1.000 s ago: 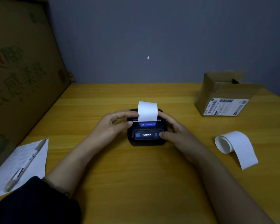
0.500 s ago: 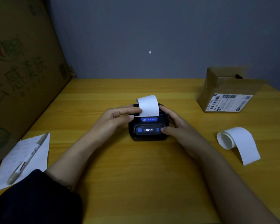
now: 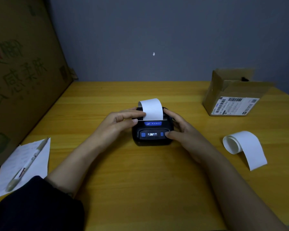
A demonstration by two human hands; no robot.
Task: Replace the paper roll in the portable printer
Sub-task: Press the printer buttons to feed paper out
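Note:
A small black portable printer (image 3: 153, 139) with blue buttons and a lit display sits at the table's middle. A white paper strip (image 3: 151, 108) comes out of its top slot and curls backward. My left hand (image 3: 119, 123) grips the printer's left side, index finger touching the strip's left edge, thumb at the slot. My right hand (image 3: 182, 130) holds the right side, its thumb on the front panel beside the right blue button. A loose, partly unrolled white paper roll (image 3: 244, 145) lies on the table to the right.
An open cardboard box (image 3: 232, 97) with a shipping label stands at the back right. A paper sheet (image 3: 23, 165) with a pen (image 3: 26, 165) on it lies at the front left. A large cardboard panel (image 3: 20, 72) leans along the left side of the wooden table (image 3: 140, 189).
The paper strip has grown longer out of the slot and now curls backward. Both hands stay on the printer; the view shifted slightly.

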